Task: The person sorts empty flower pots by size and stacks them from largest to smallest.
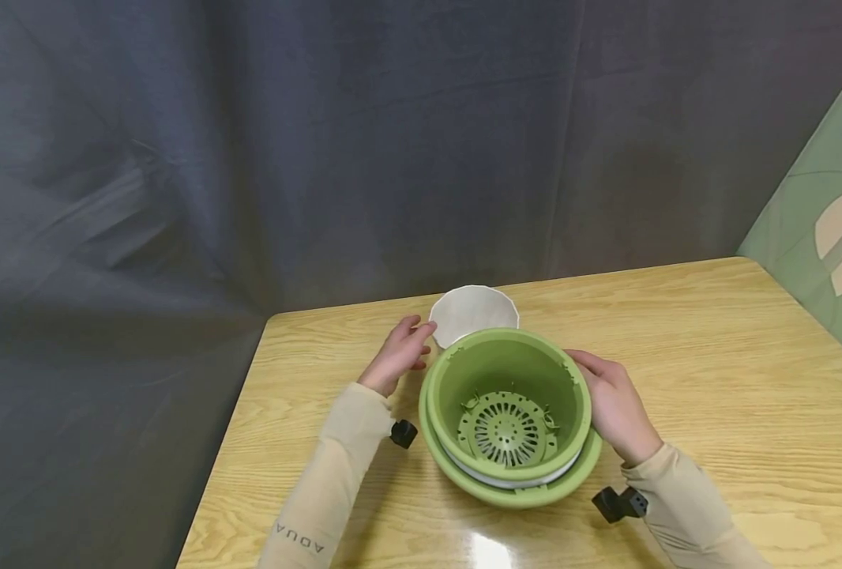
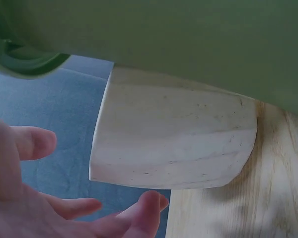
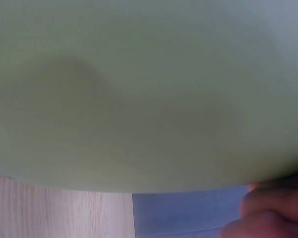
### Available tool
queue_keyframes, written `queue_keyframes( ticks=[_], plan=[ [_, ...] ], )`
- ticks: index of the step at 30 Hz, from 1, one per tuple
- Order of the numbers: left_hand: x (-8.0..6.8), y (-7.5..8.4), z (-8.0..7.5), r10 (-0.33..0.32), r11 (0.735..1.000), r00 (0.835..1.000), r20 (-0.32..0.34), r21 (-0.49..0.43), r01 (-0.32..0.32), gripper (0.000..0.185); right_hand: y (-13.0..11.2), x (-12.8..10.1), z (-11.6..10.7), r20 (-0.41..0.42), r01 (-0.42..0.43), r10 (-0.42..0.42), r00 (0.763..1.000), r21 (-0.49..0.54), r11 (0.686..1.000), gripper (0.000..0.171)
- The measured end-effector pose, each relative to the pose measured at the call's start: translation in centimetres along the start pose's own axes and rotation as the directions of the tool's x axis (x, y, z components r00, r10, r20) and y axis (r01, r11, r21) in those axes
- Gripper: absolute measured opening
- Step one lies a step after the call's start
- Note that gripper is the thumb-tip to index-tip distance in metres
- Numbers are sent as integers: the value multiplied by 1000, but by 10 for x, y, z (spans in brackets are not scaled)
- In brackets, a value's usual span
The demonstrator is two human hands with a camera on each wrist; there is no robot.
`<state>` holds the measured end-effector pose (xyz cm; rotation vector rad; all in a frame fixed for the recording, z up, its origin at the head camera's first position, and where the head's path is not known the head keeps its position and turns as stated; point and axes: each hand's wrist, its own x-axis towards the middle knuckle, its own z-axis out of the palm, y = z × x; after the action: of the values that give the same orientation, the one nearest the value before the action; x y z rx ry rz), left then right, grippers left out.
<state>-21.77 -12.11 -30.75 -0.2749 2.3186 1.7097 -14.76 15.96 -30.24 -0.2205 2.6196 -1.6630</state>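
A stack of green plastic flowerpots (image 1: 509, 474) is in the middle of the head view, with a pale band showing between its rims. The top pot has a slotted, perforated bottom (image 1: 506, 431). My right hand (image 1: 616, 403) grips the stack's right side, its fingers bent against the wall; the right wrist view shows mostly green wall (image 3: 139, 124). Behind the stack stands a white pot (image 1: 474, 312), partly hidden by it. My left hand (image 1: 403, 352) reaches beside the white pot with fingers spread. The left wrist view shows the white pot's marked wall (image 2: 174, 134) close to those fingertips.
Everything stands on a light wooden table (image 1: 719, 379). A dark grey curtain (image 1: 421, 142) hangs along the table's back and left. At the far right is a wall with a leaf pattern (image 1: 819, 213). A small black device (image 1: 620, 503) is at each wrist.
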Motion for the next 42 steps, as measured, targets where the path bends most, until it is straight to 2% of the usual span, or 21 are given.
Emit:
queue_keyframes(
  ticks=[4, 13, 20, 27, 42],
  plan=[
    [0, -1, 2, 0, 1000, 1000, 22, 16, -1, 67, 0, 0, 0, 0, -4, 4, 1000, 9, 1000, 45],
    [1, -3, 5, 1, 999, 993, 118, 35, -5, 68, 0, -1, 0, -3, -7, 7, 1000, 9, 1000, 45],
    [-1, -3, 4, 3, 998, 992, 129, 59, -11, 66, -2, -1, 1, -8, -5, 6, 1000, 19, 1000, 45],
    [1, -8, 3, 17, 999, 988, 151, 42, -24, 58, -3, -1, 2, -2, -3, 3, 1000, 37, 999, 46],
    [2, -9, 4, 34, 998, 991, 133, 49, -41, 59, -6, -3, 2, -2, 0, 0, 1000, 43, 999, 45]
  ],
)
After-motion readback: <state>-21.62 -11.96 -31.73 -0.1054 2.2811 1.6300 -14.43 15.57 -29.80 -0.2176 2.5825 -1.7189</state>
